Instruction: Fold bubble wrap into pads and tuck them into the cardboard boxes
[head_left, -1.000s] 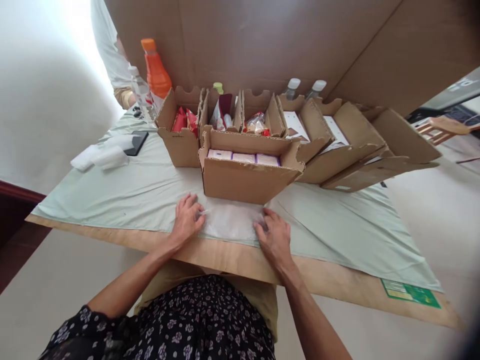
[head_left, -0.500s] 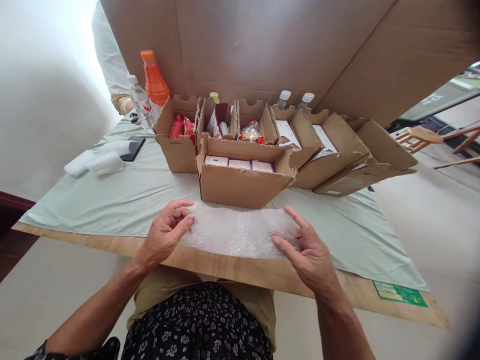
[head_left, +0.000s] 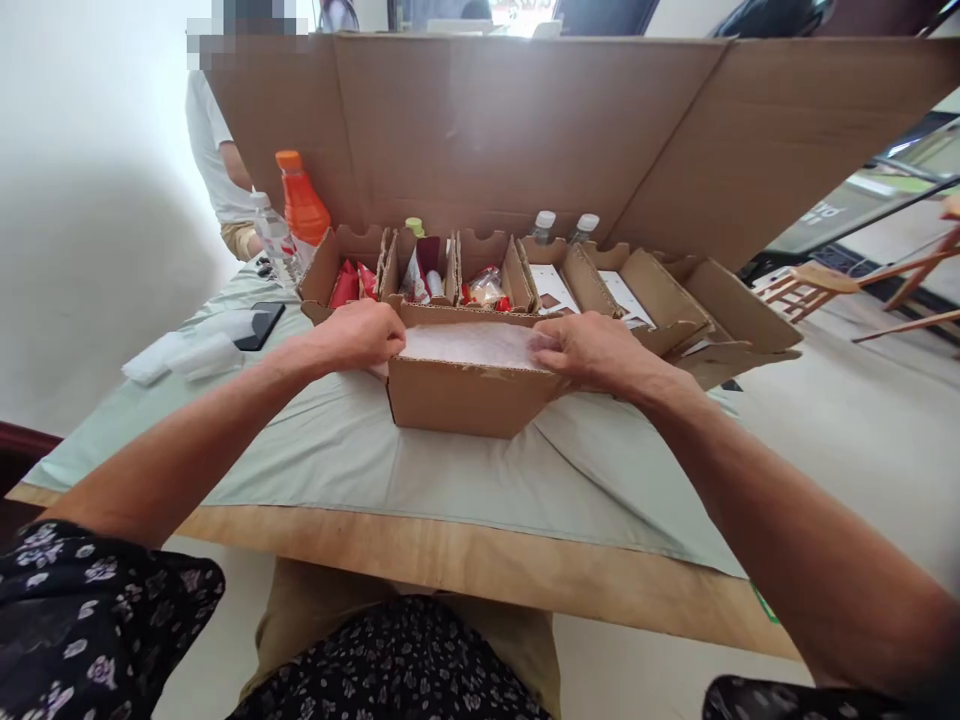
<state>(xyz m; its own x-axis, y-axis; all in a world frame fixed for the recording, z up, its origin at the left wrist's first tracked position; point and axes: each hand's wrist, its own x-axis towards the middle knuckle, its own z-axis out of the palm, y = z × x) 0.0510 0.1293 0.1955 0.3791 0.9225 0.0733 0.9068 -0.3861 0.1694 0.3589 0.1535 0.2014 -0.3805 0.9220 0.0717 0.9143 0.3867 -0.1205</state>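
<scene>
A sheet of bubble wrap [head_left: 469,345] lies in the mouth of the front cardboard box [head_left: 457,400], covering what the box holds. My left hand [head_left: 367,333] is closed at the sheet's left end, over the box's left side. At the right end my right hand [head_left: 585,345] pinches the sheet between thumb and fingers, just above the box's right side. Some of the fingertips on both hands are hidden inside the box opening.
Behind stands a row of open cardboard boxes [head_left: 345,240] with packets and white cartons inside. An orange bottle [head_left: 304,200], a clear bottle [head_left: 274,235], a dark phone [head_left: 262,325] and folded bubble wrap [head_left: 206,355] are at left. A tall cardboard panel [head_left: 480,130] rises behind; a person [head_left: 217,160] is beyond it.
Both hands have moved forward from the table's front edge with the bubble wrap and lowered it into the front box, over the white packs. The camera view has tilted up.
</scene>
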